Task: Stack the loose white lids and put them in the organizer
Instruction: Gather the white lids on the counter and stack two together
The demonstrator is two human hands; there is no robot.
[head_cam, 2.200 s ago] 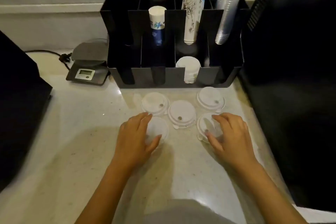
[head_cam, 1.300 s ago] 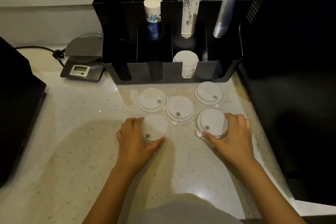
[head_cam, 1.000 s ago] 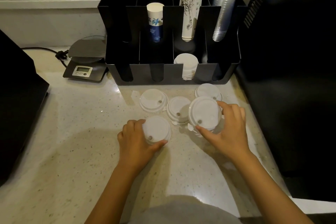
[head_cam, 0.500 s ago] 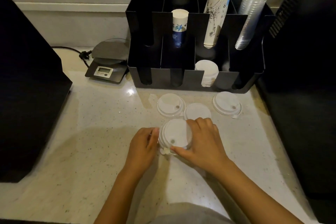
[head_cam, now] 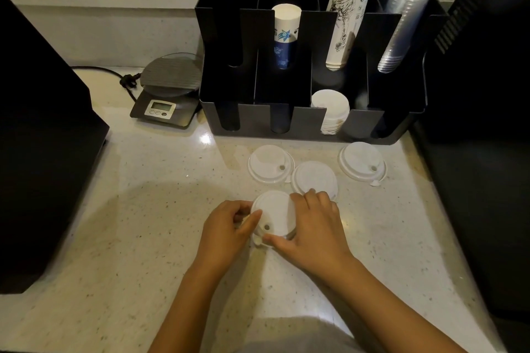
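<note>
Both hands meet on a small stack of white lids (head_cam: 274,218) on the pale counter. My left hand (head_cam: 226,231) grips its left edge, my right hand (head_cam: 311,226) its right and front edge. Three loose white lids lie beyond: one to the left (head_cam: 269,163), one in the middle (head_cam: 314,179) partly behind my right fingers, one to the right (head_cam: 362,161). The black organizer (head_cam: 308,125) stands behind them, with a stack of white lids (head_cam: 331,110) in its third front slot.
In the organizer's back slots stand a blue-printed cup stack (head_cam: 285,37), a tall printed cup stack (head_cam: 345,20) and clear cups (head_cam: 401,28). A digital scale (head_cam: 169,92) with a cord sits left of it. Dark machines flank the counter, left (head_cam: 43,137) and right (head_cam: 481,123).
My right hand carried its lid leftward and set it onto the lid under my left hand. Both hands now hold that stack; the view has shifted.
</note>
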